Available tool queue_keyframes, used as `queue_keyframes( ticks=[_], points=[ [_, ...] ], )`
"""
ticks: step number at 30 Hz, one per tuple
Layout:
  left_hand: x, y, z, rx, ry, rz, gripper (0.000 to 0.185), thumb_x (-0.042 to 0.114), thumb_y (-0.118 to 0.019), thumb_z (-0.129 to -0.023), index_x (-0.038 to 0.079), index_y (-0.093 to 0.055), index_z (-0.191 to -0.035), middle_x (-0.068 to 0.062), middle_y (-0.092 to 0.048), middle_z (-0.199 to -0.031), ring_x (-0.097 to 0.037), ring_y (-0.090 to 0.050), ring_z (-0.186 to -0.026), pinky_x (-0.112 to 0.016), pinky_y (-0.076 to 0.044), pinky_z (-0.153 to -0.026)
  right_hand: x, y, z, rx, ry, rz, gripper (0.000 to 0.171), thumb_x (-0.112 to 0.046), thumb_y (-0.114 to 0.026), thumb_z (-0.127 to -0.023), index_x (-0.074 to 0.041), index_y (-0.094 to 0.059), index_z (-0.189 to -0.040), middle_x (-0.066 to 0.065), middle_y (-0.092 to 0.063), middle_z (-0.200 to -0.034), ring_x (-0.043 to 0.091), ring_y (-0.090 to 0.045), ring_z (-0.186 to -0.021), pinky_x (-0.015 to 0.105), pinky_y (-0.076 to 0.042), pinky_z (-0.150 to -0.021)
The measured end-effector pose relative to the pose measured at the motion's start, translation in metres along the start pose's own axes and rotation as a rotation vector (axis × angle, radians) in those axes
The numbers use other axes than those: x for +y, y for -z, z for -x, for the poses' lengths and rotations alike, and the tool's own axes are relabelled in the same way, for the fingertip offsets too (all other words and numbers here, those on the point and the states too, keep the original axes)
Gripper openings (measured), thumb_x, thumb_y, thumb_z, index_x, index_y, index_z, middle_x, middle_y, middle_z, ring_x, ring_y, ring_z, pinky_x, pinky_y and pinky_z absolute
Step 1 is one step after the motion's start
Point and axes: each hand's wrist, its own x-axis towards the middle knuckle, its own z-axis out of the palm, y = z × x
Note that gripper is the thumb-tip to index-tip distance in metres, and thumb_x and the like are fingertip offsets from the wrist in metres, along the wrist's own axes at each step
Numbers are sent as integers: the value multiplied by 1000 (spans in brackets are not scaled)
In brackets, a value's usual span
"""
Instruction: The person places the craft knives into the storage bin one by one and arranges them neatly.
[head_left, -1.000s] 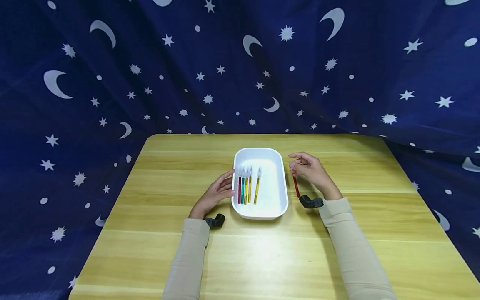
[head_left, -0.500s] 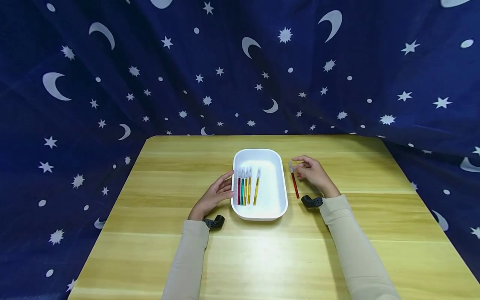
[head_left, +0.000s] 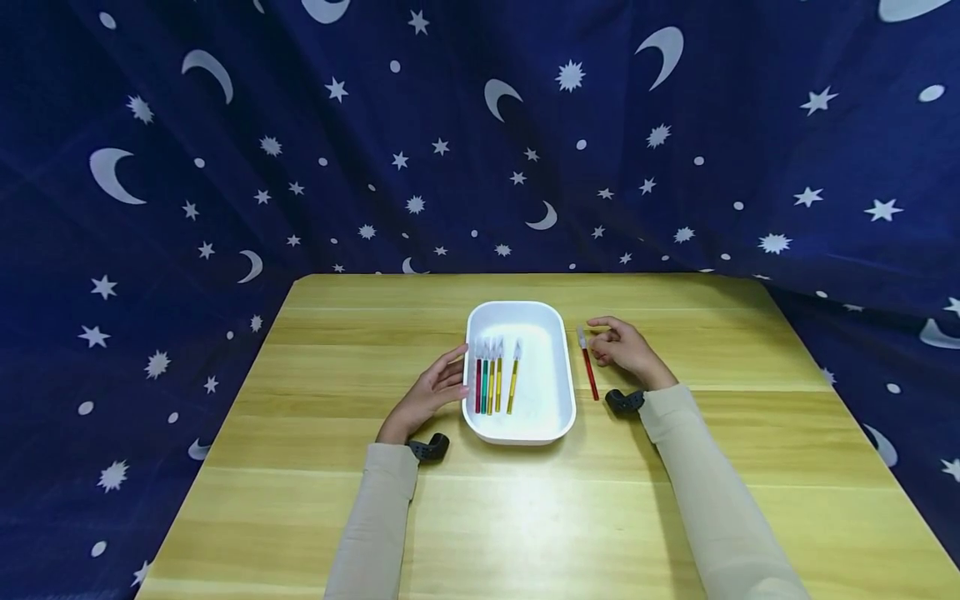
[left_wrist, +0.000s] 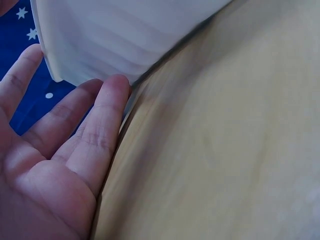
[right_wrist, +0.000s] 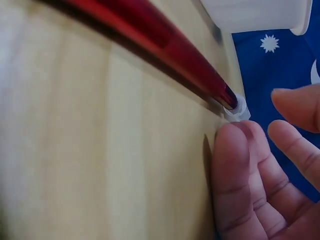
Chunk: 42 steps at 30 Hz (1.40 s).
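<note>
Since 1 s ago: right hand (head_left: 626,350) lowered red pen (head_left: 589,373) flat onto desk (head_left: 525,517), let go; grip now open, fingers just beside cap. Left hand (head_left: 431,390) open, fingertips on tray (head_left: 558,333) wall. Step: red pen out, likely; next needs a reach into tray. Count: 1 tray, 5 pens (head_left: 495,379) inside, 1 outside.

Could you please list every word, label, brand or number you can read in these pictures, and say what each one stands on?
There are none to read.
The white tray, the pens in it, the red pen on the table and the wrist cameras carry no legible print.
The blue cloth bears only white moons, stars and dots, no letters.
The wrist views show no writing either.
</note>
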Motion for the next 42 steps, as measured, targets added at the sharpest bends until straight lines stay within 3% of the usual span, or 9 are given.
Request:
queue_keyframes(
  ticks=[4,16,28,35,42],
  points=[
    [-2,1,0,4,-1,-12,77,-4,-63,-105,9,-28,-172,-27,-35,-170,-45,-40,-154,-30,-46,-117,0,1,-5,-23,-14,34,56,1,-58,-107,15,-38,-157,32,-68,-115,13,-65,-83,25,-61,-70],
    [-2,1,-1,5,-9,-20,76,-4,-63,-105,9,-28,-172,-26,-36,-170,-45,-41,-153,-33,-46,-118,-4,2,-17,-85,-80,60,63,1,-65,-103,16,-37,-156,11,-67,-98,10,-66,-77,24,-59,-67],
    [0,0,-1,8,-2,-17,76,-3,-63,-105,8,-28,-172,-26,-35,-171,-44,-41,-153,-35,-45,-119,-9,-1,-24,-110,-147,97,67,3,-68,-100,13,-36,-159,12,-63,-96,11,-66,-70,23,-60,-63],
    [0,0,0,2,-10,-15,77,-2,-64,-105,8,-27,-172,-27,-34,-171,-45,-40,-154,-36,-44,-121,-10,-5,-17,-109,-112,52,60,4,-74,-95,14,-46,-147,12,-57,-90,14,-66,-67,25,-62,-61],
    [-3,2,-1,8,-5,-25,76,-3,-64,-105,9,-29,-172,-26,-36,-170,-44,-42,-153,-40,-43,-122,-7,-8,-17,-77,-161,67,64,6,-69,-99,15,-39,-155,10,-54,-95,12,-64,-69,25,-63,-63]
  ],
)
